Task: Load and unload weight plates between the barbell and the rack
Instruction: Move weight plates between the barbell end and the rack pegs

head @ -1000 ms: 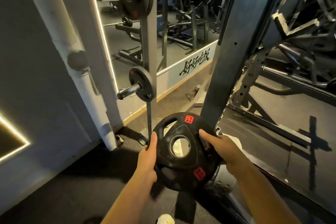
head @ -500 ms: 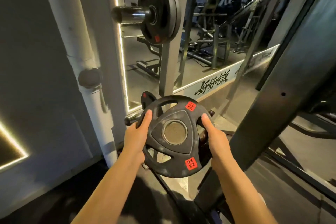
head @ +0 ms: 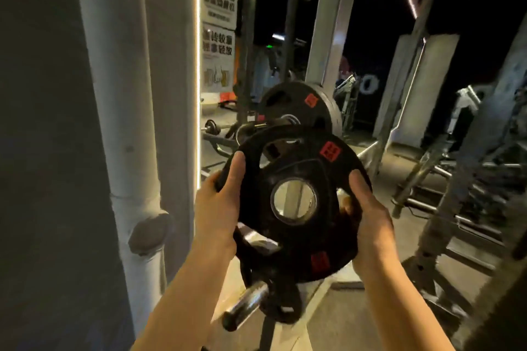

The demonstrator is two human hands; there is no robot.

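Held up in front at chest level: 1 black weight plate (head: 296, 202) with 3 grip slots and a steel-ringed centre hole, gripped at both edges. Left hand (head: 219, 208) curled round the plate's left rim, thumb lying flat on the face, fingers hidden behind. Right hand (head: 370, 225) wrapped round the right rim, thumb on the face, fingertips showing through a slot. 2 red labels (head: 330, 151) on the held plate, print too blurred to read.

Just behind and above it, 1 larger black plate (head: 299, 105) mounted on a peg, carrying 1 red label, also unreadable. Below the held plate, 1 chrome peg (head: 245, 305) jutting forward with 1 small black plate (head: 282, 310) on it.

At left, 1 white pipe (head: 119, 111) running down the wall, beside 1 vertical light strip (head: 198, 65). 2 posters (head: 219, 17) with Chinese characters, too soft to make out. 1 grey rack upright (head: 328, 23) behind the larger plate.
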